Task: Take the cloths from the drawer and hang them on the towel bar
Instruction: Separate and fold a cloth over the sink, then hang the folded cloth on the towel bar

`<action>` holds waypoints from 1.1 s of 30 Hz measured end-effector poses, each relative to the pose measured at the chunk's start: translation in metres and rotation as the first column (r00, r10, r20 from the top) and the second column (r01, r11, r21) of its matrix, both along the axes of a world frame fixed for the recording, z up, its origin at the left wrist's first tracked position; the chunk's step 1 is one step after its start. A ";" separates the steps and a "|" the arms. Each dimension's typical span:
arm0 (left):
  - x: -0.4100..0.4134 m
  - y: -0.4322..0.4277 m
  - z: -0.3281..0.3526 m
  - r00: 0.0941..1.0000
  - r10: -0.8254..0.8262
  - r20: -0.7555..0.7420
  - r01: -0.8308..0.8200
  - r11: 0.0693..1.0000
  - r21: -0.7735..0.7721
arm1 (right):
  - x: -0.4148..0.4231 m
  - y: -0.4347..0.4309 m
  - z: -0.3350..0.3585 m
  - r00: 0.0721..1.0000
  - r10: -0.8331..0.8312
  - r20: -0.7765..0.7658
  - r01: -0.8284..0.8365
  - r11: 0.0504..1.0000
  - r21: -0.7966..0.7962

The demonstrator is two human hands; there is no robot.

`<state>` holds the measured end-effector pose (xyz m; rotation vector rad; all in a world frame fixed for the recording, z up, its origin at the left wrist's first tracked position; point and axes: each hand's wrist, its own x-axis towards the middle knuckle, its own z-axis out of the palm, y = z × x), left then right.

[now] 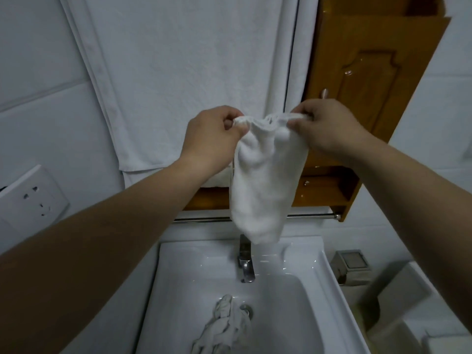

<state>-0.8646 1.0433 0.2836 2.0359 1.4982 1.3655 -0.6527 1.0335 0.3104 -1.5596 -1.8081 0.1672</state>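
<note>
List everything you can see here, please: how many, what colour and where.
held cloth: 1, white, hanging from both hands above the faucet
crumpled cloth: 1, white, in the sink basin
towel bar: 1, silver, below the cabinet
large towel: 1, white, hanging upper centre
cabinet: 1, brown wood, upper right
sink: 1, white, bottom centre
faucet: 1, silver, back of sink
wall socket: 1, white, left wall
left hand: 1, pinching held cloth's top edge
right hand: 1, pinching held cloth's top edge
</note>
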 end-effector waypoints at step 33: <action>0.103 0.003 -0.159 0.989 -0.107 0.102 0.136 0.928 -0.346 | 0.112 -0.011 -0.176 0.806 -0.299 -0.510 0.160 0.941 -0.299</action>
